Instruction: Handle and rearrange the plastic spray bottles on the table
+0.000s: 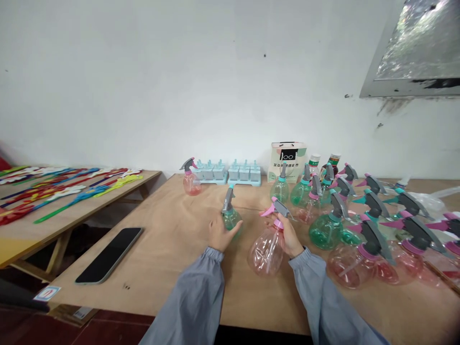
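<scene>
My left hand is curled round the body of a green spray bottle with a grey and teal head. Its thumb lies across the near side, and the fingers are partly hidden behind the bottle. In my right hand is a clear pink spray bottle, gripped near its neck, with a pink trigger pointing left. This bottle leans slightly, and a straw shows inside. Right of it, a larger green spray bottle and a pink spray bottle stand closest among several others.
One pink spray bottle stands at the back left beside light-blue ice-pop moulds. A paper bag is against the wall. On the left lies a black phone. Another table holds colourful hand-shaped sticks.
</scene>
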Tool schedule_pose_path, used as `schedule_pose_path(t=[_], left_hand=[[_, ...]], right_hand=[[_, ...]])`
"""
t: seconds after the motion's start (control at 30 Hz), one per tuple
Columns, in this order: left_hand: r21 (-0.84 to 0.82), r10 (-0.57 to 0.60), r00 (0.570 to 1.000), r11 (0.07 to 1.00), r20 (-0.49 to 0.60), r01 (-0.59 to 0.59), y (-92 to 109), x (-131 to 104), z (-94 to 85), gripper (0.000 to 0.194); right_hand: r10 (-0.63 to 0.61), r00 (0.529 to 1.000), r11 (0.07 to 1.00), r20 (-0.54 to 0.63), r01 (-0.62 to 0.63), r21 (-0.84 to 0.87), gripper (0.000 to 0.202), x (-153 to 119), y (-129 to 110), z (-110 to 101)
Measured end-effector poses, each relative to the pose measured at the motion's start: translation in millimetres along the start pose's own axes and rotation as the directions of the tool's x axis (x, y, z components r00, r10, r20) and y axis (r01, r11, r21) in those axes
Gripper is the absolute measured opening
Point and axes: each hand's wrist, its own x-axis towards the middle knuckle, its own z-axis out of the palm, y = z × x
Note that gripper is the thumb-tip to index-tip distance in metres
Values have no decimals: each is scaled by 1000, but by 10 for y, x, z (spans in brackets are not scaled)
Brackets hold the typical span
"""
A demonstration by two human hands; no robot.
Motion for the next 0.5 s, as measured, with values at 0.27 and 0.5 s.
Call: schedule_pose_path(t=[0.27, 0.5], left_hand=[[24, 16, 1000, 1000, -8, -16, -16, -3, 11, 69], [35, 24, 1000, 999, 2, -24, 5, -4, -1, 66]], right_hand=[[1, 1000, 1000, 13, -1, -12, 41, 10, -15, -6], [-76, 994, 997, -79, 77, 8, 40, 16, -16, 1]])
